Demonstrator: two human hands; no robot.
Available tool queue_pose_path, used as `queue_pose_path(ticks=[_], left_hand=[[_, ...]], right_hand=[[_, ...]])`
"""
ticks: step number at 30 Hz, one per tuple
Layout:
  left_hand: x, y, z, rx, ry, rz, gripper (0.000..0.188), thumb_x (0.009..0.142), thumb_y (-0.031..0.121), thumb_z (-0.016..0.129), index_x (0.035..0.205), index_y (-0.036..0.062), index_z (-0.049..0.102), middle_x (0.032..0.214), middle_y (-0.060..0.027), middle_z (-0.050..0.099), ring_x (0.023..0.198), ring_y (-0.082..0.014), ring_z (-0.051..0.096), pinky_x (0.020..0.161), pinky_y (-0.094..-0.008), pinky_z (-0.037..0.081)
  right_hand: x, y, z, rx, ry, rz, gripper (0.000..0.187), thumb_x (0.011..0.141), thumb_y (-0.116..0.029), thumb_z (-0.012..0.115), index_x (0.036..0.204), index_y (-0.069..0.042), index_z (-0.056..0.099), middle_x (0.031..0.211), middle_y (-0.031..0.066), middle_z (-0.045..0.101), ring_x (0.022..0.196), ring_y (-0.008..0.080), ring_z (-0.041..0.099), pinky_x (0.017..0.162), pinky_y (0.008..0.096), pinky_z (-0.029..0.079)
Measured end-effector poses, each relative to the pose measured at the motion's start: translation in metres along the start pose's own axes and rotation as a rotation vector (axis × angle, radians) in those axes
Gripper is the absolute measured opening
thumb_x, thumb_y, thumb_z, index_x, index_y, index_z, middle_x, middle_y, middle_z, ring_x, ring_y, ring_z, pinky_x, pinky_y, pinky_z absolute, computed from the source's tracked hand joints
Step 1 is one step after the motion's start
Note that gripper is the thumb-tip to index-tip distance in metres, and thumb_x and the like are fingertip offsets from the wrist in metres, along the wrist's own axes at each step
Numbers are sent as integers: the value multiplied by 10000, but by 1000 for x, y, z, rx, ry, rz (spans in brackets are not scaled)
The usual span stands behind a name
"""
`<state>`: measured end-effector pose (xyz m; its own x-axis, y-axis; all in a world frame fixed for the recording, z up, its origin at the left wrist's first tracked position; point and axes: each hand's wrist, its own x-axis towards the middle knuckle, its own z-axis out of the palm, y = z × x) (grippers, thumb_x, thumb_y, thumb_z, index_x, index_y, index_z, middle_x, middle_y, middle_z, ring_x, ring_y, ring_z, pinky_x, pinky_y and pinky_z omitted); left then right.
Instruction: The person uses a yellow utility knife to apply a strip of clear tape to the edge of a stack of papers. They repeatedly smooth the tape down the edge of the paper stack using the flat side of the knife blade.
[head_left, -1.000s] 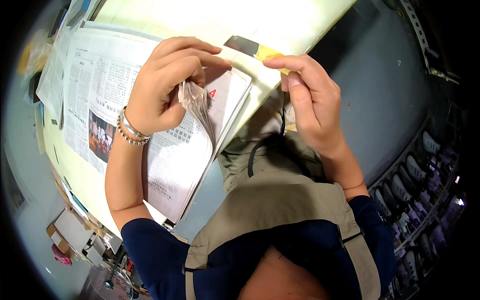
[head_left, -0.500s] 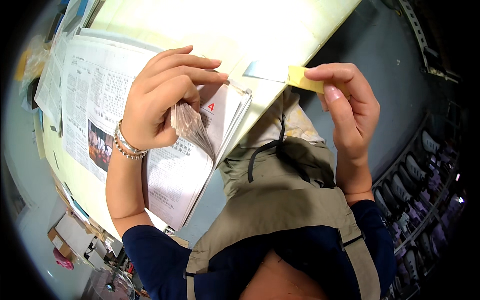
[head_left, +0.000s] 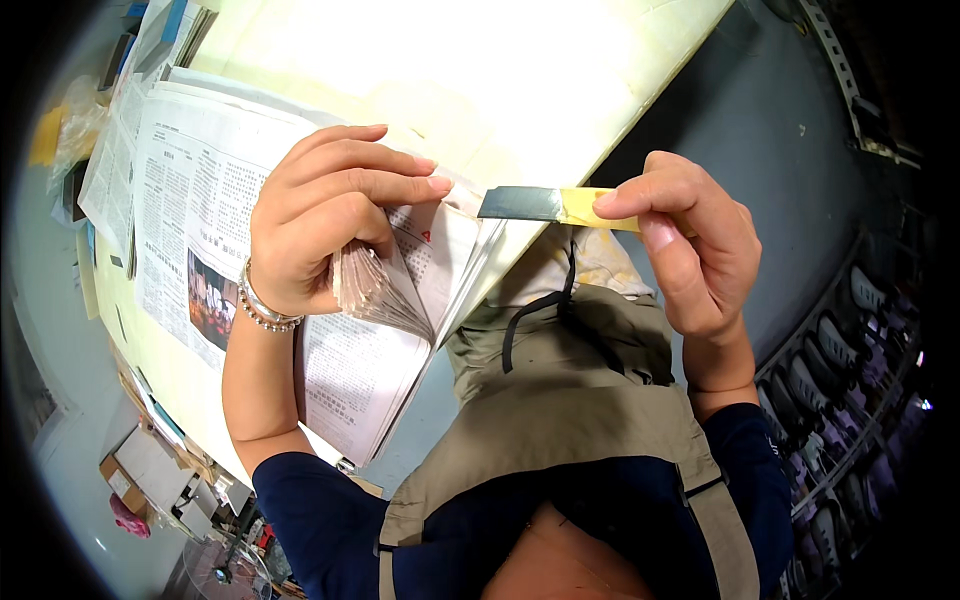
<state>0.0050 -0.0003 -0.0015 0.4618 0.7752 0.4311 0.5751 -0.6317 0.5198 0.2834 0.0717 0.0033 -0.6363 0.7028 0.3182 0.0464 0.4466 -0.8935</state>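
My left hand (head_left: 325, 225), with a bracelet on the wrist, is closed on a thick fan of bent-up newspaper pages (head_left: 368, 290). Its fingers stretch across the top of the newspaper stack (head_left: 350, 385), and the thumb is mostly hidden behind the fanned edges. In my right hand (head_left: 700, 240) a flat knife (head_left: 522, 203) with a dark blade and a yellow grip is pinched between thumb and fingers. The blade points left, its tip close to the corner of the stack by my left fingertips. I cannot tell whether it touches the paper.
More newspaper (head_left: 200, 170) lies spread on the pale table (head_left: 620, 60), whose edge runs diagonally between me and the work. At the far left are plastic bags (head_left: 80, 125). A rack of shoe-like objects (head_left: 830, 340) stands on the right, beside the grey floor (head_left: 750, 130).
The knife has moved left and slightly down in the view, its blade turning from bright to dark. My left hand keeps hold of the fanned pages, which sit a little lower.
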Motion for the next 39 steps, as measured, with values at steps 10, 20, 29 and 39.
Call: queue_pose_path(ticks=[10, 20, 29, 39], left_hand=[[0, -2, 0, 4, -2, 14, 245, 671, 168, 710, 643, 144, 467, 960, -87, 725, 922, -270, 680, 866, -455, 497], [1, 0, 1, 2, 7, 0, 268, 689, 176, 705, 617, 141, 448, 932, -92, 727, 907, -268, 683, 873, -457, 494], [3, 5, 3, 11, 36, -30, 316, 715, 152, 699, 569, 132, 419, 867, -105, 730, 875, -266, 690, 895, -468, 485], [0, -2, 0, 4, -5, 16, 243, 676, 172, 709, 643, 142, 470, 964, -89, 725, 921, -270, 681, 862, -455, 500]], right_hand=[[3, 1, 1, -27, -28, -13, 240, 746, 12, 491, 897, -19, 675, 727, 67, 612, 585, 150, 512, 542, 275, 412], [4, 0, -1, -26, -28, -15, 239, 744, 10, 492, 895, -18, 674, 729, 64, 612, 583, 145, 510, 541, 270, 410], [4, -1, 0, -41, -40, -12, 240, 734, 16, 492, 891, -17, 672, 728, 71, 611, 587, 155, 519, 556, 278, 423], [7, 0, -3, -34, -40, -15, 236, 741, -4, 493, 893, -19, 673, 739, 71, 617, 593, 159, 527, 567, 280, 429]])
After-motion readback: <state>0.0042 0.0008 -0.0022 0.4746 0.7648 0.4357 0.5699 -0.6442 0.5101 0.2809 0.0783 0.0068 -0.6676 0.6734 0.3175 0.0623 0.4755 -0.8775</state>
